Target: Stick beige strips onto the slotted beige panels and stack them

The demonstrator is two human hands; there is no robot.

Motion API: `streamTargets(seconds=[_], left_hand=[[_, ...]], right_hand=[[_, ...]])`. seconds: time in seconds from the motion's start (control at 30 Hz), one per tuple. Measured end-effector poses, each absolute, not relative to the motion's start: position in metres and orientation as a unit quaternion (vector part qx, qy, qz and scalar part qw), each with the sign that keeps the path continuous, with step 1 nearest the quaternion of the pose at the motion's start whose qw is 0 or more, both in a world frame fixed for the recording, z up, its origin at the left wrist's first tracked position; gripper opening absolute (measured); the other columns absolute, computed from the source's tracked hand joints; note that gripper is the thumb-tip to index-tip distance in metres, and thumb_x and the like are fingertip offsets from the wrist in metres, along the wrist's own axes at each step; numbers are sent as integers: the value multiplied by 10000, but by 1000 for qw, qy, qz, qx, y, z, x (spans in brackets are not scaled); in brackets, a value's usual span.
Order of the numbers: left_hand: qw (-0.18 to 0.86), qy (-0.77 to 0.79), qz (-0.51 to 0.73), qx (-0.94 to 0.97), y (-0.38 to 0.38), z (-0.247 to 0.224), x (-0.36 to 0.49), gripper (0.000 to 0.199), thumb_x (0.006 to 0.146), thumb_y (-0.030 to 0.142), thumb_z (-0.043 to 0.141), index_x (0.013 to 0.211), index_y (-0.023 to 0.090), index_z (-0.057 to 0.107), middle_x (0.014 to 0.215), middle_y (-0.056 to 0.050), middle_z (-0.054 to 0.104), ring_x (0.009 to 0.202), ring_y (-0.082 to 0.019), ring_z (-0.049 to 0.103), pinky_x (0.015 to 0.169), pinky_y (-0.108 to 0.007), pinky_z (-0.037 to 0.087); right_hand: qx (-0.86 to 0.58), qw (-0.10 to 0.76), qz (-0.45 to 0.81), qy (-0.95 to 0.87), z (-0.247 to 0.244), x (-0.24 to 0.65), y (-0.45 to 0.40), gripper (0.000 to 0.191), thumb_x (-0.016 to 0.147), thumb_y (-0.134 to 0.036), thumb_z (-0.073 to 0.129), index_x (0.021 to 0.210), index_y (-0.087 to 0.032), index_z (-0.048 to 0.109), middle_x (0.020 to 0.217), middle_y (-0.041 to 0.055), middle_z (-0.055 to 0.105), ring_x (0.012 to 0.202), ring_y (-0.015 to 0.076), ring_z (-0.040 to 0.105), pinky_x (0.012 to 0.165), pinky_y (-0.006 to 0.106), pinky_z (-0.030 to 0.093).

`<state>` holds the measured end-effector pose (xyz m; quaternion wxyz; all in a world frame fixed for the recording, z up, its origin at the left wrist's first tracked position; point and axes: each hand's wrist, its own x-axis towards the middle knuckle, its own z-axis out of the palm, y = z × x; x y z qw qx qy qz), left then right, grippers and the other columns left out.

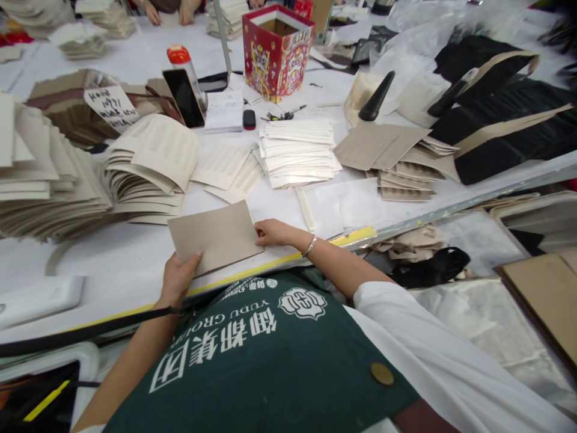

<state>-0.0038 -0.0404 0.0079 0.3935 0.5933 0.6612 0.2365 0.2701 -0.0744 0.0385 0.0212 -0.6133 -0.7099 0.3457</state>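
A flat, plain beige rectangular panel [217, 236] is held between my two hands over the table's near edge, slightly tilted. My left hand [179, 275] grips its lower left corner, thumb on top and the other fingers hidden beneath. At the right edge, my right hand [273, 233] pinches the panel with curled fingers. Just beyond lie a few loose beige pieces with slot-like ridges [228, 168]. Left of them a fanned stack of similar beige pieces [151, 159] leans over. A pile of white slips [297, 155] sits straight ahead.
Taller beige stacks [49, 174] crowd the left. Brownish panels [383, 147] and black bag-like pieces [505, 114] lie right. Behind stand a red patterned box [277, 57], a phone [184, 98] and a notepad [224, 112]. Another person's hands [169, 13] show at the far side.
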Motion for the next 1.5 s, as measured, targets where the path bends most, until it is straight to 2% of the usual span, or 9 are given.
streamTargets(seconds=[0.37, 0.53, 0.7, 0.83, 1.0, 1.1, 1.27, 1.5], left_hand=[[418, 662, 244, 572, -40, 15, 3, 431, 675, 350, 628, 1042, 125, 607, 1025, -106, 669, 947, -246, 626, 885, -373, 490], [413, 660, 239, 580, -41, 13, 3, 452, 668, 376, 634, 1047, 130, 607, 1045, -105, 663, 973, -258, 614, 921, -401, 464], [436, 649, 233, 578, -40, 17, 1, 487, 659, 418, 626, 1045, 123, 594, 1067, -115, 652, 979, -255, 607, 917, -380, 463], [438, 601, 164, 648, -35, 30, -11, 577, 604, 474, 657, 1068, 147, 553, 1079, -95, 642, 992, -264, 595, 881, -378, 473], [500, 574, 106, 639, -31, 31, -28, 630, 550, 431, 688, 1073, 153, 475, 928, -68, 673, 837, -236, 644, 741, -344, 515], [501, 573, 110, 639, -32, 22, -33, 586, 559, 399, 673, 1051, 153, 470, 876, -68, 678, 808, -239, 649, 735, -357, 509], [494, 560, 128, 653, -34, 13, -37, 491, 581, 359, 652, 989, 150, 479, 907, -86, 676, 834, -252, 645, 727, -359, 504], [490, 544, 126, 670, -35, 15, -39, 458, 594, 321, 639, 986, 144, 484, 903, -74, 674, 822, -240, 641, 718, -343, 498]], right_hand=[[-613, 29, 336, -715, 36, 272, -76, 181, 735, -182, 596, 905, -122, 609, 873, 56, 652, 727, 160, 556, 579, 213, 325], [-616, 30, 314, -722, 32, 270, -77, 176, 735, -190, 594, 899, -130, 610, 882, 59, 658, 735, 164, 570, 576, 214, 327], [-623, 13, 279, -731, 32, 264, -81, 209, 766, -199, 563, 958, -128, 606, 931, 88, 661, 793, 194, 588, 604, 231, 340], [-624, -2, 271, -733, 33, 261, -84, 204, 781, -202, 554, 964, -127, 602, 932, 94, 662, 801, 196, 590, 612, 232, 341], [-628, -1, 274, -728, 30, 259, -86, 157, 783, -209, 552, 911, -134, 604, 873, 74, 667, 753, 179, 592, 580, 222, 321], [-629, -4, 274, -728, 29, 258, -85, 127, 778, -199, 553, 879, -137, 600, 851, 65, 665, 739, 169, 589, 582, 215, 320], [-635, -5, 283, -719, 27, 256, -86, 90, 774, -191, 568, 849, -143, 583, 812, 46, 659, 700, 150, 575, 573, 204, 318], [-638, -4, 285, -715, 24, 256, -86, 64, 774, -192, 568, 823, -151, 573, 774, 31, 650, 669, 135, 562, 579, 198, 324]])
